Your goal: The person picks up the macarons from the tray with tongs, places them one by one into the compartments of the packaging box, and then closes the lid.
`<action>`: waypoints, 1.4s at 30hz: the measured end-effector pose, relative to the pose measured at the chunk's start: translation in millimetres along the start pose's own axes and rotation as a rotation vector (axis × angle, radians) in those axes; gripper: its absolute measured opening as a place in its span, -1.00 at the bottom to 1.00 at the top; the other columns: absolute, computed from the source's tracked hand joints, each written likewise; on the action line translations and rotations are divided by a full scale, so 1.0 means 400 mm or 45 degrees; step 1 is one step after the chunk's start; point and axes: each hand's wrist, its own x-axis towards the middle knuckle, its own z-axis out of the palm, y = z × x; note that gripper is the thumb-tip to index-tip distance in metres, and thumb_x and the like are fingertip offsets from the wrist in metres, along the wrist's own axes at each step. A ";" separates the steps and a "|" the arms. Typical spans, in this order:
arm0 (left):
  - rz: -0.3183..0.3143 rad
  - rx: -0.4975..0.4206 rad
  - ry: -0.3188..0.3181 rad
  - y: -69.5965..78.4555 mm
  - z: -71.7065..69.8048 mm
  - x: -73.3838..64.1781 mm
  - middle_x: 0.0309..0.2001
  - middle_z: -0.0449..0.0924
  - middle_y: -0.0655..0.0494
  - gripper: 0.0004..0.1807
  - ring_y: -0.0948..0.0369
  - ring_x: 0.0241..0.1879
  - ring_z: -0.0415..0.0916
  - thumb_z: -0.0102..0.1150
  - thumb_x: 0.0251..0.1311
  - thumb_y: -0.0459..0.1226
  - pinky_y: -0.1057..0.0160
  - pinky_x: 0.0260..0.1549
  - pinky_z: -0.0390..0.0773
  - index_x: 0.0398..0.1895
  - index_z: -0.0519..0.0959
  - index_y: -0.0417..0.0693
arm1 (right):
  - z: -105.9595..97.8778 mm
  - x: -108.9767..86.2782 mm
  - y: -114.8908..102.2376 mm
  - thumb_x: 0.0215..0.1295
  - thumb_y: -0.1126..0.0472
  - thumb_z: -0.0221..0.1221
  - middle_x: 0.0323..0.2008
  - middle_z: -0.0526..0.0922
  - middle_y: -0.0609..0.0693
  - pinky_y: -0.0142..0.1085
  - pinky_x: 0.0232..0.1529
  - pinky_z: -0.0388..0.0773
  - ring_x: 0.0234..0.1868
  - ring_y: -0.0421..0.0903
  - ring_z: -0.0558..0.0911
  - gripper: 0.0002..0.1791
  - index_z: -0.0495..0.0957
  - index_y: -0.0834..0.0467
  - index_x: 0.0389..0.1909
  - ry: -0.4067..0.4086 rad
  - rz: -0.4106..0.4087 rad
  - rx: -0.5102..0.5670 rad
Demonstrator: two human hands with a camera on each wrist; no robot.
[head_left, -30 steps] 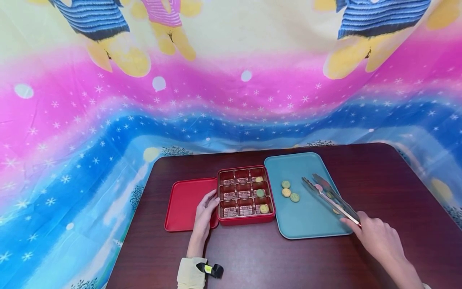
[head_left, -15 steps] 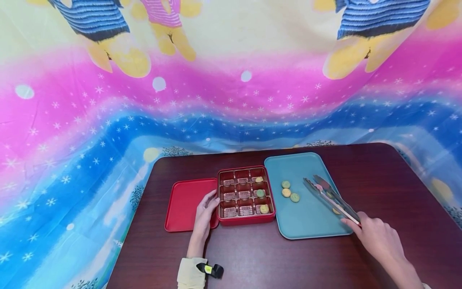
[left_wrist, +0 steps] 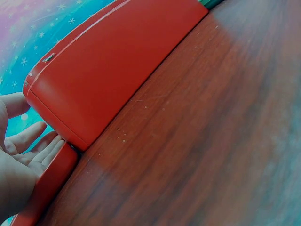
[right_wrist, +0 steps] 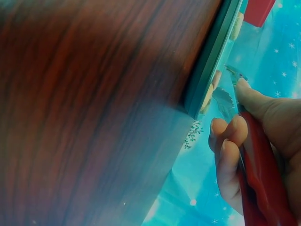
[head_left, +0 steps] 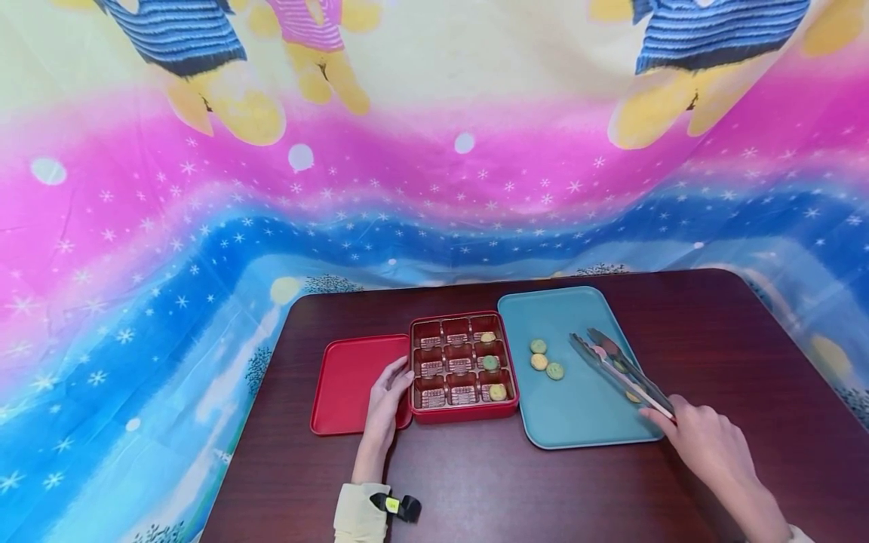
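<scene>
My right hand [head_left: 709, 445] grips a pair of metal tongs [head_left: 624, 381] by their red handles [right_wrist: 261, 165]. The tongs are spread over the right side of the teal tray [head_left: 577, 426], their tips on either side of a pink cookie [head_left: 600, 352]. More cookies lie partly hidden under the tongs. My left hand [head_left: 385, 400] rests at the left side of a red box [head_left: 468, 414], thumb at its rim and the other fingers over the red lid [head_left: 346, 388]. Inside the box's right column sit a green cookie [head_left: 490, 363] and two yellowish ones, one per compartment.
Two green cookies and a yellow cookie [head_left: 539, 362] are grouped on the tray's left half. Box, lid and tray stand side by side on a dark wooden table [head_left: 468, 483]. A patterned cloth [head_left: 407, 166] hangs behind the table.
</scene>
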 end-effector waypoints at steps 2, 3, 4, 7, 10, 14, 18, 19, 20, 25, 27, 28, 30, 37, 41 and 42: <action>-0.004 -0.002 -0.002 0.000 0.000 0.001 0.40 0.45 -0.14 -0.44 0.00 0.40 0.37 0.23 0.44 -0.21 0.28 0.24 0.43 0.45 0.43 -0.16 | 0.002 0.000 -0.001 0.33 -0.07 0.38 -0.75 0.14 -0.07 -0.20 -0.76 0.12 -0.77 -0.09 0.19 -0.45 0.27 0.10 -0.60 0.022 -0.013 0.000; -0.003 0.003 -0.002 0.000 0.000 0.000 0.40 0.46 -0.13 -0.43 0.00 0.40 0.37 0.23 0.44 -0.21 0.27 0.24 0.44 0.45 0.43 -0.16 | 0.003 -0.001 -0.001 0.32 -0.06 0.38 -0.76 0.14 -0.07 -0.20 -0.76 0.12 -0.77 -0.09 0.19 -0.44 0.26 0.10 -0.61 0.031 -0.018 0.000; -0.006 0.002 -0.001 0.000 0.000 0.001 0.39 0.46 -0.13 -0.44 0.00 0.40 0.38 0.24 0.44 -0.21 0.25 0.25 0.43 0.45 0.43 -0.15 | 0.004 -0.001 -0.002 0.31 -0.05 0.39 -0.76 0.14 -0.07 -0.20 -0.77 0.12 -0.77 -0.09 0.19 -0.44 0.25 0.10 -0.61 0.039 -0.022 -0.002; -0.006 -0.005 0.001 0.000 0.001 0.001 0.40 0.46 -0.15 -0.44 -0.01 0.40 0.37 0.23 0.44 -0.23 0.25 0.26 0.43 0.45 0.43 -0.18 | 0.005 0.002 -0.001 0.32 -0.04 0.39 -0.75 0.14 -0.06 -0.19 -0.77 0.13 -0.77 -0.08 0.19 -0.44 0.24 0.09 -0.61 0.036 -0.021 0.000; 0.000 -0.024 0.003 0.001 0.003 0.001 0.40 0.44 -0.20 -0.44 -0.02 0.42 0.35 0.22 0.44 -0.26 0.31 0.24 0.43 0.45 0.42 -0.23 | 0.004 0.005 0.001 0.33 -0.04 0.38 -0.75 0.16 -0.05 -0.17 -0.77 0.14 -0.76 -0.06 0.21 -0.44 0.24 0.10 -0.60 0.019 -0.011 0.008; 0.007 -0.043 0.000 0.002 0.004 0.004 0.42 0.41 -0.24 -0.44 -0.03 0.45 0.31 0.21 0.45 -0.30 0.39 0.19 0.43 0.45 0.40 -0.29 | 0.006 0.006 0.001 0.33 -0.01 0.39 -0.75 0.17 -0.05 -0.16 -0.77 0.15 -0.76 -0.05 0.22 -0.46 0.25 0.10 -0.60 0.010 -0.010 0.015; -0.003 -0.044 0.005 0.003 0.003 0.004 0.42 0.40 -0.23 -0.44 -0.03 0.46 0.31 0.21 0.45 -0.31 0.42 0.17 0.44 0.45 0.39 -0.28 | 0.010 0.005 0.004 0.33 0.02 0.39 -0.75 0.17 -0.05 -0.15 -0.78 0.15 -0.77 -0.06 0.22 -0.47 0.25 0.10 -0.60 0.016 -0.020 0.019; -0.004 -0.043 0.007 0.003 0.003 0.004 0.42 0.40 -0.23 -0.44 -0.03 0.46 0.31 0.21 0.45 -0.30 0.42 0.17 0.44 0.46 0.39 -0.28 | 0.011 0.005 0.004 0.33 0.02 0.39 -0.75 0.17 -0.05 -0.15 -0.78 0.15 -0.77 -0.06 0.22 -0.47 0.25 0.10 -0.60 0.018 -0.021 0.021; -0.002 -0.044 0.007 0.003 0.002 0.004 0.43 0.40 -0.24 -0.44 -0.03 0.46 0.31 0.20 0.46 -0.30 0.42 0.17 0.44 0.46 0.39 -0.29 | 0.012 0.005 0.005 0.33 0.02 0.39 -0.75 0.16 -0.05 -0.15 -0.78 0.15 -0.76 -0.06 0.22 -0.47 0.25 0.10 -0.60 0.018 -0.022 0.021; 0.023 -0.065 0.000 0.001 0.001 0.003 0.41 0.41 -0.27 -0.44 -0.04 0.42 0.35 0.20 0.45 -0.32 0.40 0.17 0.45 0.44 0.39 -0.32 | 0.014 0.002 0.005 0.31 0.06 0.40 -0.74 0.15 -0.06 -0.18 -0.77 0.13 -0.76 -0.07 0.21 -0.48 0.25 0.09 -0.60 0.014 -0.015 0.026; 0.029 -0.088 -0.005 -0.001 0.001 0.005 0.39 0.41 -0.29 -0.45 -0.04 0.40 0.37 0.21 0.43 -0.35 0.40 0.17 0.45 0.43 0.39 -0.34 | 0.013 0.002 0.006 0.32 0.06 0.40 -0.74 0.14 -0.07 -0.18 -0.76 0.13 -0.75 -0.07 0.21 -0.48 0.25 0.09 -0.59 0.004 -0.008 0.032; 0.032 -0.094 -0.006 -0.001 0.001 0.005 0.39 0.41 -0.29 -0.45 -0.03 0.39 0.38 0.21 0.43 -0.35 0.40 0.17 0.45 0.43 0.39 -0.35 | 0.012 0.001 0.006 0.31 0.06 0.40 -0.74 0.14 -0.07 -0.19 -0.75 0.13 -0.75 -0.07 0.21 -0.49 0.25 0.08 -0.59 -0.002 -0.004 0.035; 0.044 -0.097 -0.012 -0.002 0.001 0.005 0.39 0.41 -0.31 -0.45 -0.02 0.39 0.37 0.21 0.43 -0.36 0.41 0.17 0.45 0.43 0.39 -0.37 | 0.011 0.001 0.007 0.34 0.05 0.38 -0.73 0.14 -0.07 -0.19 -0.74 0.13 -0.74 -0.07 0.21 -0.49 0.26 0.08 -0.59 -0.015 0.001 0.040; 0.040 -0.069 -0.009 0.001 0.001 0.005 0.39 0.42 -0.27 -0.44 -0.03 0.42 0.36 0.22 0.43 -0.32 0.39 0.19 0.44 0.43 0.40 -0.32 | 0.007 0.002 0.009 0.40 0.08 0.33 -0.72 0.13 -0.07 -0.18 -0.73 0.13 -0.73 -0.06 0.21 -0.52 0.26 0.08 -0.58 -0.040 0.005 0.045; 0.030 -0.040 -0.006 0.000 0.001 0.004 0.40 0.43 -0.24 -0.44 -0.03 0.44 0.34 0.21 0.44 -0.29 0.34 0.23 0.43 0.44 0.41 -0.30 | 0.006 0.002 0.008 0.43 0.10 0.30 -0.72 0.14 -0.06 -0.18 -0.74 0.14 -0.74 -0.05 0.21 -0.53 0.26 0.09 -0.57 -0.028 -0.005 0.039; 0.031 -0.035 -0.007 0.000 0.000 0.004 0.40 0.43 -0.25 -0.44 -0.03 0.44 0.33 0.21 0.44 -0.29 0.33 0.23 0.43 0.44 0.40 -0.30 | 0.005 0.002 0.007 0.43 0.11 0.30 -0.73 0.14 -0.06 -0.17 -0.75 0.14 -0.74 -0.04 0.21 -0.54 0.26 0.09 -0.57 -0.019 -0.009 0.037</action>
